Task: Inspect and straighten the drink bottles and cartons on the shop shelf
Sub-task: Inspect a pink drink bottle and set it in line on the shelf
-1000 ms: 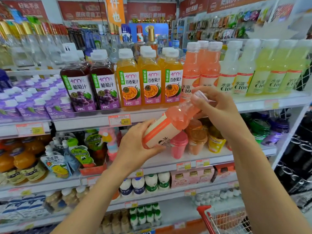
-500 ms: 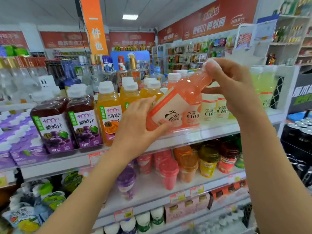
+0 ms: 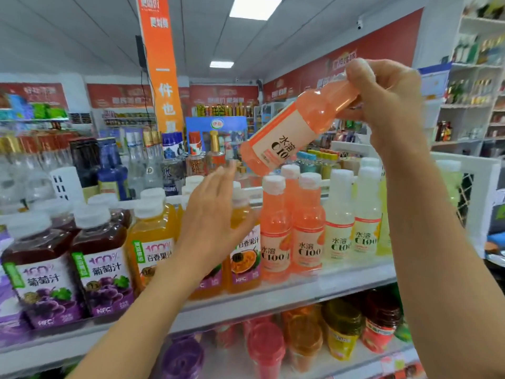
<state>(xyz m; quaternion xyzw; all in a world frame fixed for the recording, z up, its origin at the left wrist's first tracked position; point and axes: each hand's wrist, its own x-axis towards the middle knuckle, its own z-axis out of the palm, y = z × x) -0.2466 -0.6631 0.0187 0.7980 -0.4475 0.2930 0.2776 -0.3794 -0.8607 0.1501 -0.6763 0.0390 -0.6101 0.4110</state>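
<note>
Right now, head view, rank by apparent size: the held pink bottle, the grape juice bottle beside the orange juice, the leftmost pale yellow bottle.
1. Grape juice bottle and held pink bottle: about alike, and the held one is nearer, so unranked.
2. Pale yellow bottle: smallest.

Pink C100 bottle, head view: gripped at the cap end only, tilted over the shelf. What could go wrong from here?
1. The right hand grips the pink plastic C100 bottle only at its neck, and the open left hand is off it, so it might slip.
2. Its base hangs just above the upright pink bottles on the white shelf; lowering it while tilted could topple them.
</note>
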